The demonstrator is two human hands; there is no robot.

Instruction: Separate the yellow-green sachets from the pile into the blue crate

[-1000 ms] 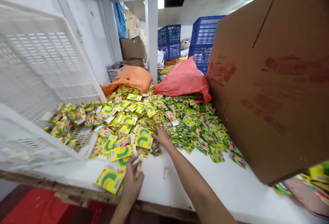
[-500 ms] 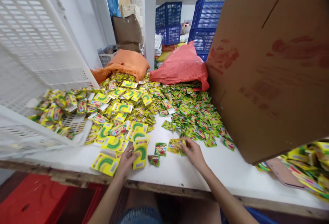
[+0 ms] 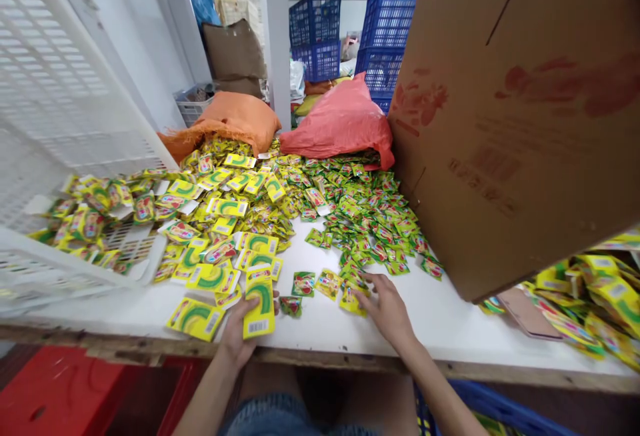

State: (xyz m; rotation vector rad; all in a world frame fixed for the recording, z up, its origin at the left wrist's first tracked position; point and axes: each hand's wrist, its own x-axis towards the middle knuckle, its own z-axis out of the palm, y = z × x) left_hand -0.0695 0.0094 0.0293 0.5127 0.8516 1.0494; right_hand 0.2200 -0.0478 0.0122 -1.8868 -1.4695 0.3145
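Note:
In the head view my left hand grips a flat yellow card box with a green banana picture and a barcode, held upright near the table's front edge. My right hand has its thumb and fingers apart, the thumb at the edge of a yellow sachet. Another yellow sachet lies just left of that one. Two green sachets with red fruit lie between my hands, one flat and one crumpled. More yellow boxes lie beside my left hand.
A heap of green sachets spills from a red sack; yellow sachets spill from an orange sack. A tipped white crate stands left, a large cardboard box right. A pink flat object lies near more yellow packets.
My left hand has raised and turned the yellow box toward me. My right hand has moved off the left yellow sachet, and two yellow sachets now lie separately. The view has shifted slightly.

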